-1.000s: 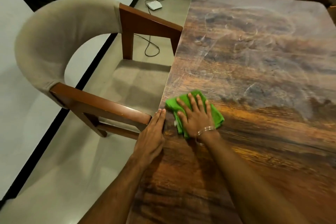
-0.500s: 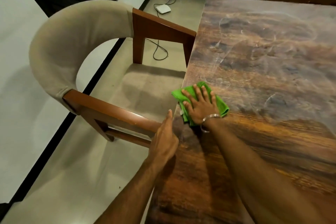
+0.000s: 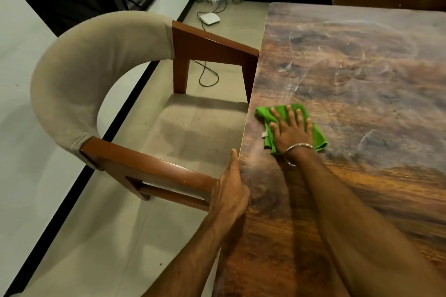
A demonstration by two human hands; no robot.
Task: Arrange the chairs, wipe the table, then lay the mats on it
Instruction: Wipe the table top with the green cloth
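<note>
Pressing crumpled green cloth (image 3: 319, 138) onto dark wood-grain table (image 3: 362, 67) with spread right hand (image 3: 290, 134); resting straight-fingered left hand (image 3: 229, 195) on its edge

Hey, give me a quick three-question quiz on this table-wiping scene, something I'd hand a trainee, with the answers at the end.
1. True or false: mats already lie on the table.
2. The right hand presses flat on: A) a sponge, B) a green cloth, C) a plate.
3. Fill in: the left hand rests at the table's ____ beside the chair.
Key: 1 false; 2 B; 3 edge.
</note>
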